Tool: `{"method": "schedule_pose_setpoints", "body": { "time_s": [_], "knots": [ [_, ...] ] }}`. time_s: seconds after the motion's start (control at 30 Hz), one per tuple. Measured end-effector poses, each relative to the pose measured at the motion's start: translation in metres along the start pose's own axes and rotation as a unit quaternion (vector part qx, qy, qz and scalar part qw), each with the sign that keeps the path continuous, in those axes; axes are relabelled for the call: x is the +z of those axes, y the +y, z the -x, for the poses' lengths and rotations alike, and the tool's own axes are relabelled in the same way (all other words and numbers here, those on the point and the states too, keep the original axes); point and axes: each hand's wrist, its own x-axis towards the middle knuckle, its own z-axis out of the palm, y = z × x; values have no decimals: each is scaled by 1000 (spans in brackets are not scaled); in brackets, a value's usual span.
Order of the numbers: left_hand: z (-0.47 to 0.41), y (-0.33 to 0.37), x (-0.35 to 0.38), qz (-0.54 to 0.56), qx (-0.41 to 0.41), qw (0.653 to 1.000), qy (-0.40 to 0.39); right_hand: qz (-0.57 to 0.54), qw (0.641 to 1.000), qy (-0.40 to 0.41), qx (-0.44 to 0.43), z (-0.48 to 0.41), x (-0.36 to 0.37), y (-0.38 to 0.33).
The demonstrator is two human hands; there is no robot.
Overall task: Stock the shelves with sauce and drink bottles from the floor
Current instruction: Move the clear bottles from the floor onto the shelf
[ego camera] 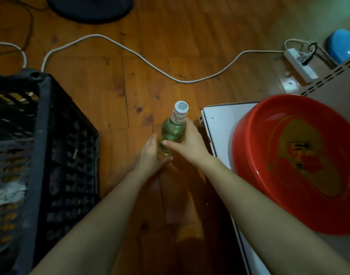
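A clear green drink bottle [173, 130] with a white cap and a red-and-white neck label is held upright over the wooden floor, mid-frame. My right hand [187, 142] wraps its body from the right, thumb across the front. Cupped under and against the bottle's lower left side is my left hand [150, 155]. The bottle's base is hidden by my hands. The white shelf top [217, 126] lies just to the right of the bottle.
A black plastic crate [51, 147] stands at the left. A red plastic basin [297, 161] sits on the white shelf at the right. A white cable [142, 58] snakes across the floor to a power strip [300, 64]. A dark fan base [88, 8] is at the top.
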Motion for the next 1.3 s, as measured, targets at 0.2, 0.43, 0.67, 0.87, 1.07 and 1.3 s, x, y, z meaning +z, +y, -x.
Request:
{"method": "schedule_pose_setpoints", "body": {
  "time_s": [0.2,0.43,0.67,0.87,1.07,1.3],
  "knots": [
    [6,5,-1,62,49,997,15,-58,998,23,-18,19,-9,-6],
    [84,82,-65,196,48,977,65,-110,992,49,-28,78,-75,-87],
    [174,192,-191,185,46,973,130,-172,984,32,-39,155,-174,-228],
    [240,290,-306,175,47,970,159,-200,977,39,-65,206,-263,-357],
    [293,397,-415,151,95,971,160,-206,971,66,-101,261,-361,-471],
    [328,516,-496,125,195,966,116,-213,954,166,-126,321,-473,-550]
  ]
}}
